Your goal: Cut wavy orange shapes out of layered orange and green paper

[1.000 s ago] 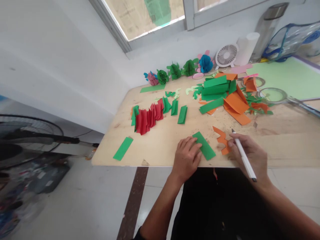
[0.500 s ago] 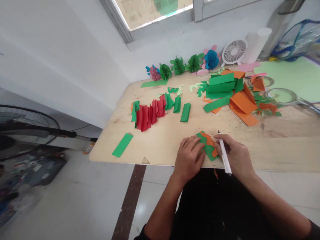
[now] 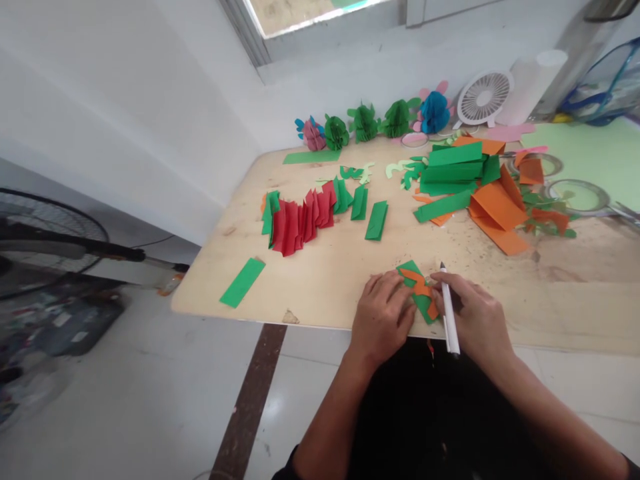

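A green paper strip (image 3: 425, 308) lies at the table's front edge with a wavy orange cutout (image 3: 419, 285) on top of it. My left hand (image 3: 384, 317) rests on the left side of this strip, fingers curled and pressing on the paper. Between the fingers of my right hand (image 3: 473, 310) is a white marker (image 3: 449, 320), its dark tip pointing away from me. The fingertips of that hand touch the orange cutout's right side.
Folded red papers (image 3: 287, 227) and green ones stand left of centre. Green strips (image 3: 453, 172) and orange papers (image 3: 500, 207) are piled at right. Paper ornaments (image 3: 366, 123) and a small white fan (image 3: 484, 99) line the wall.
The view has shifted slightly. The orange cutout has turned a little on the green strip. Both hands stay beside it, and the marker is still in my right hand.
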`<action>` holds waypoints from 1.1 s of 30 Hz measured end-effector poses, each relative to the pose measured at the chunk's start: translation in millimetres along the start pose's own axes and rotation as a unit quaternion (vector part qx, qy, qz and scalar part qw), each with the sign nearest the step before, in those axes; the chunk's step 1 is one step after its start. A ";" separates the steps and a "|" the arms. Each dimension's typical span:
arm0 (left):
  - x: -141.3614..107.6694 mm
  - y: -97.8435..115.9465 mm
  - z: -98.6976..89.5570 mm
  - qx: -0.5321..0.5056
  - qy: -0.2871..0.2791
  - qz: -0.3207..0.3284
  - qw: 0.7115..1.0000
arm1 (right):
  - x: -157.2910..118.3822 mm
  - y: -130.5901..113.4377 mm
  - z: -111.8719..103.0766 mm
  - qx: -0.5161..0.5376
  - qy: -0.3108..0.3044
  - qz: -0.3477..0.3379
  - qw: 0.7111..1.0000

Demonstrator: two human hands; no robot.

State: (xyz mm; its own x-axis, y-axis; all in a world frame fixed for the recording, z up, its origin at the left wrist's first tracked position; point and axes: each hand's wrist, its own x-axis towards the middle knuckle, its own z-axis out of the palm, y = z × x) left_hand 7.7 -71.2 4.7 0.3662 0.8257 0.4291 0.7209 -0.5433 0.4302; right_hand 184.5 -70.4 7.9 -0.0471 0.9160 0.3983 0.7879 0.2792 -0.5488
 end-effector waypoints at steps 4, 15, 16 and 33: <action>0.6 -0.1 0.5 0.000 0.002 0.002 1.000 | 0.9 -1.3 -0.5 0.006 -0.005 -0.004 1.000; 12.7 -9.7 -7.8 -0.070 0.061 -0.045 0.995 | 1.7 -1.8 -8.4 0.185 0.063 0.136 0.971; 19.1 -11.6 -10.5 -0.061 0.058 -0.039 0.996 | 2.0 -1.5 -9.0 0.201 0.079 0.142 0.966; 85.0 -24.3 -40.5 0.121 -0.322 0.045 0.938 | 0.8 0.6 -11.9 0.278 0.131 0.173 0.936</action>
State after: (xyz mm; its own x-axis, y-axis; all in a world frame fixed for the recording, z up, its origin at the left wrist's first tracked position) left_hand -2.5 6.1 62.8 0.6551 0.7413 -0.1464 0.7540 -0.6290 0.1894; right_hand 192.3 -72.9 16.6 0.3603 0.8980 0.2524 0.2828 0.1527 -0.9469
